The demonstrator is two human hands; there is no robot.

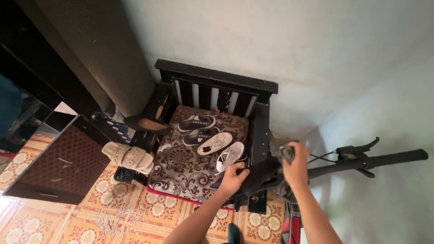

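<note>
Right hand (296, 165) clenches the bicycle handlebar (361, 161) grip; left hand (233, 178) grasps the bicycle's dark stem, beside the wooden chair (260, 131) holding four shoes (212, 140).

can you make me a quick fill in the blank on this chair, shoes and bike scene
1. The right hand grips the bicycle's ____ handlebar.
2. On the chair cushion lie ____ shoes.
3. The left hand rests at the chair's ____ armrest.
4. The sandal lies on the ____ armrest.

Missing words: left; four; right; left

Both hands, left hand (233, 178) and right hand (296, 165), grasp the bicycle handlebar (384, 159).
</note>
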